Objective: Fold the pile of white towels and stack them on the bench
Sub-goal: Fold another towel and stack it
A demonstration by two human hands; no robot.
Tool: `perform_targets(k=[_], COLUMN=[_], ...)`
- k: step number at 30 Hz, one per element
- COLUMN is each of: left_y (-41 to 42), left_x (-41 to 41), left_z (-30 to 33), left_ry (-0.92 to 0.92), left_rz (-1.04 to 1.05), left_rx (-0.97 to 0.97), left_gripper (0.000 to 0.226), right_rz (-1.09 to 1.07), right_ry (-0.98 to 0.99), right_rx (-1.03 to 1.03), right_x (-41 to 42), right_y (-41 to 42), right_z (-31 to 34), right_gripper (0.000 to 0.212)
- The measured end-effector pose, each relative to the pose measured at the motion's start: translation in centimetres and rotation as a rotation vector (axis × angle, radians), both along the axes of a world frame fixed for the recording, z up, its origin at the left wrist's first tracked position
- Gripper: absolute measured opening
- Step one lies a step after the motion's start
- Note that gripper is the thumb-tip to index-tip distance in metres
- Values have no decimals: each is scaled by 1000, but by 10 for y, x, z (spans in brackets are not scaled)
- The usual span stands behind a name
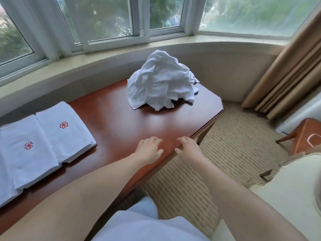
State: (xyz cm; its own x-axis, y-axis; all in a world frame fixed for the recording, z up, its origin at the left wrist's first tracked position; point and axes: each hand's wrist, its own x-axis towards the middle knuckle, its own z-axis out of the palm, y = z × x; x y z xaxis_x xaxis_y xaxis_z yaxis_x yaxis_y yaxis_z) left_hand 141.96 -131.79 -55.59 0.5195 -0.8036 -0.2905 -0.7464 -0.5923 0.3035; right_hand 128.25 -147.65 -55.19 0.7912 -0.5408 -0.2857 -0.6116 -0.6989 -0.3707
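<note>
A glossy reddish-brown wooden table [111, 119] stands under the curved window wall, on ribbed beige carpet [225, 146]. Well beyond the fingers [156, 139], toward the table's far end, a crumpled heap of white towels [159, 82] lies directly on the wood. Off to the left of the fingers, two folded white towel stacks [43, 141] rest side by side, touching, each top showing a small red flower emblem.
</note>
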Motion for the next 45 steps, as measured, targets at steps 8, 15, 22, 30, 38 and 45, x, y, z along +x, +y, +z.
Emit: perform_targets(k=[8, 15, 22, 30, 38, 45], left_y=[-85, -120, -164, -267, -381, -435], left_x=[89, 162, 214, 273, 316, 342], left_z=[-6, -8, -7, -15, 15, 40], left_ry=[88, 101, 146, 246, 356, 463], left_rz=[60, 116, 250, 541, 825, 1067], left_rx=[-39, -43, -65, -127, -285, -481], left_gripper=[54, 55, 51, 49, 52, 69], right_rz=[17, 101, 143, 196, 54, 206], right_ry=[66, 128, 62, -128, -435, -267], right_rx=[-36, -2, 74, 138, 148, 142], right_x=[89, 168, 236, 346, 417, 441], right_y=[-90, -132, -179, -305, -412, -446], right_z=[7, 4, -1, -12, 13, 15], right_gripper=[56, 55, 51, 46, 54, 36])
